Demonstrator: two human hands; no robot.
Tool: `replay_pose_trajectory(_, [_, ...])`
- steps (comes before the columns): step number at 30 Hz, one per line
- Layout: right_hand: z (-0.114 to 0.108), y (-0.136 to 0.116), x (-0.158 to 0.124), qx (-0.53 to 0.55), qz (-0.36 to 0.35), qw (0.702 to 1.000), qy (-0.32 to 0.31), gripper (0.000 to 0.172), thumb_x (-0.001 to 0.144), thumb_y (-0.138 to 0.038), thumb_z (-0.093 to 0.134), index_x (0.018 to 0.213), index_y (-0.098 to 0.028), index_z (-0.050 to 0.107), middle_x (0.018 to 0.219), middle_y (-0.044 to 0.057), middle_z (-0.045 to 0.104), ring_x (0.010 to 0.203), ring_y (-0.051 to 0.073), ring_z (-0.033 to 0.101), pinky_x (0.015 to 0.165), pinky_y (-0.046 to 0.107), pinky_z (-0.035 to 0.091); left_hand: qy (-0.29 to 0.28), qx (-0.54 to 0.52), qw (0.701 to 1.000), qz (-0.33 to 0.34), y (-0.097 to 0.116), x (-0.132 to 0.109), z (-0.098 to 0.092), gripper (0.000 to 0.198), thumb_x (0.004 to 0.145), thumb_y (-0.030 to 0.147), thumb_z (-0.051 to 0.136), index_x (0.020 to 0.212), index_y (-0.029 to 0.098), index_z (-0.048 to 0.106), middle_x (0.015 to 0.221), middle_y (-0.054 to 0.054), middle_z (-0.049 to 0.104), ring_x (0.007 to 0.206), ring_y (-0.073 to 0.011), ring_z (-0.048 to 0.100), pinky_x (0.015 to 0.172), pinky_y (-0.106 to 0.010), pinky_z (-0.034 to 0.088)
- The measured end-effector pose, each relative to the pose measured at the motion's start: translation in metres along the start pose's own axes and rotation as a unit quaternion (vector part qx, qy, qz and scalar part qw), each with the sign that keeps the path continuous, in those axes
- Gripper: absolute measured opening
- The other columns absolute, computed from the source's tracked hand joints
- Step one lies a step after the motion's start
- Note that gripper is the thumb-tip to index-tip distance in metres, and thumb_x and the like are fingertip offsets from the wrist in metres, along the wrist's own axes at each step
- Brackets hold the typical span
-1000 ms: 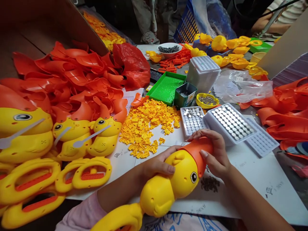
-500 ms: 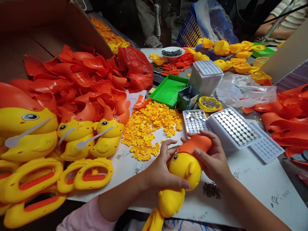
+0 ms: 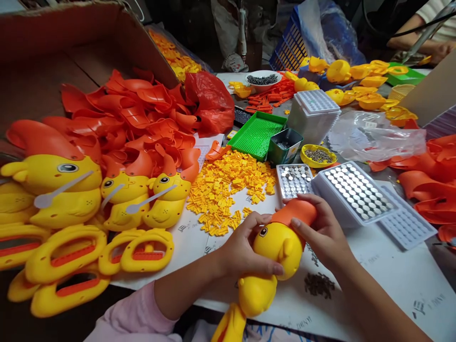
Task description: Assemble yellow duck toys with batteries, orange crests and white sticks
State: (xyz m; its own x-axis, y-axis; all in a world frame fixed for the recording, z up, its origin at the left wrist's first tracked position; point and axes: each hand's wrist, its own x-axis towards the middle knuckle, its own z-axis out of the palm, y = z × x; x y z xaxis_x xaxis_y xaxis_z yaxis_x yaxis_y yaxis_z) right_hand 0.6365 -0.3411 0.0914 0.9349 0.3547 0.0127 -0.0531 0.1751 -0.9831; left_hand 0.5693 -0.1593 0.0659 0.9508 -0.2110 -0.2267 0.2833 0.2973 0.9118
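A yellow toy duck (image 3: 272, 247) with an orange cap (image 3: 297, 211) is held up in front of me, its head tilted away and its handle end toward my lap. My left hand (image 3: 245, 251) wraps around the duck's head and neck, thumb across the near side. Around the orange cap my right hand (image 3: 322, 230) is closed, with its thumb pressed on the cap's lower edge. The palm side of both hands is hidden. A small pile of dark screws (image 3: 318, 285) lies on the white paper (image 3: 285, 313) just below my right hand.
Capped ducks (image 3: 67, 185) with ring handles lie at left, before heaped orange caps (image 3: 142, 114). Small yellow parts (image 3: 228, 190) cover the middle. Behind are a green tray (image 3: 258, 135), a screw bowl (image 3: 318, 155) and a tray of silver discs (image 3: 359, 190). Another person's arm (image 3: 413, 35) shows far right.
The view has shifted, so the table's things appear farther right. Both hands keep their hold on the duck and its cap, with little visible movement between them.
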Motion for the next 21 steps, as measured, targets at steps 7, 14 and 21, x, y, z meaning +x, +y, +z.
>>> replay_pose_trajectory(7, [-0.012,-0.004,-0.002,-0.306,-0.299,0.904,0.016,0.042,0.089,-0.029,0.065,0.128,-0.029,0.053,0.139,0.010,0.046,0.133,0.032,0.041,0.108,0.053,0.037,0.003,-0.042,0.999,-0.012,0.009,0.004,0.006,0.074,0.039,0.025,0.091,0.096,0.022,0.044,0.104,-0.001,0.055,0.086,-0.0155,0.057,0.073,-0.030,0.049])
replay_pose_trajectory(14, [-0.011,-0.029,-0.003,-0.362,-0.313,0.823,-0.306,0.024,0.096,-0.021,0.052,0.120,-0.021,0.054,0.120,0.009,0.065,0.131,0.025,0.046,0.111,0.043,0.034,-0.026,0.065,0.995,-0.071,0.016,0.000,0.002,0.081,0.044,0.031,0.090,0.111,0.022,0.047,0.107,-0.005,0.057,0.093,-0.0187,0.057,0.078,-0.031,0.047])
replay_pose_trajectory(21, [-0.013,-0.024,-0.001,-0.330,-0.297,0.826,-0.347,0.007,0.094,-0.020,0.056,0.096,-0.025,0.060,0.107,0.005,0.073,0.120,0.023,0.060,0.114,0.039,0.031,-0.019,0.082,0.993,-0.082,0.007,-0.001,0.002,0.084,0.037,0.028,0.091,0.109,0.022,0.050,0.111,-0.005,0.057,0.097,-0.0209,0.057,0.084,-0.034,0.048])
